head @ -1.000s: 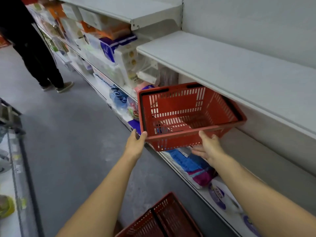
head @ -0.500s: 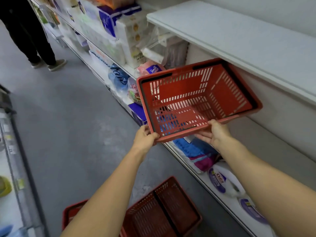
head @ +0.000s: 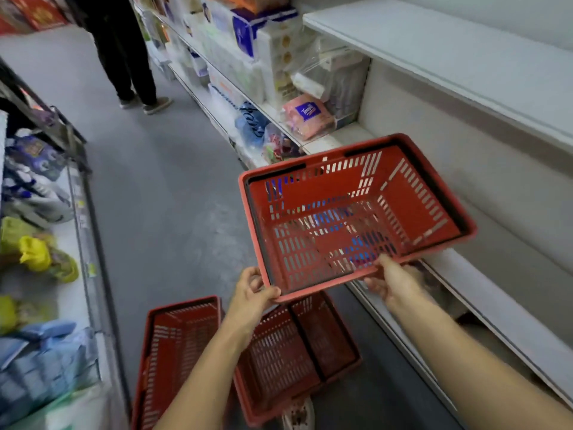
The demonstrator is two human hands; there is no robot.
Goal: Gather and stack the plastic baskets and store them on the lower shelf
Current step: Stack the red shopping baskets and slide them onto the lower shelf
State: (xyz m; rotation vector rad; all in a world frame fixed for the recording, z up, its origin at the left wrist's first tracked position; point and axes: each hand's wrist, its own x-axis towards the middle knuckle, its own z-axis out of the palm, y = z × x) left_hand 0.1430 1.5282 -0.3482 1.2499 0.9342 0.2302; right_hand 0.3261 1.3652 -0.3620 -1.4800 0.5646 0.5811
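I hold a red plastic basket (head: 350,218) in the air over the aisle, tilted, its open top facing me. My left hand (head: 252,293) grips its near left corner rim. My right hand (head: 393,282) grips the near rim further right. Two more red baskets stand on the floor below: one (head: 179,346) at the left, another (head: 297,352) directly under the held one, partly hidden by my left arm. The lower shelf (head: 508,330) runs along the right, white and bare where it shows.
White shelves (head: 449,54) line the right side, with tissue packs (head: 307,114) and paper goods further along. A person in dark trousers (head: 124,51) stands up the aisle. A low display with bagged goods (head: 37,243) borders the left. Grey floor lies between.
I have pulled the held basket away from the shelf, down and toward me over the aisle. The view tilted down, so a second floor basket came into sight.
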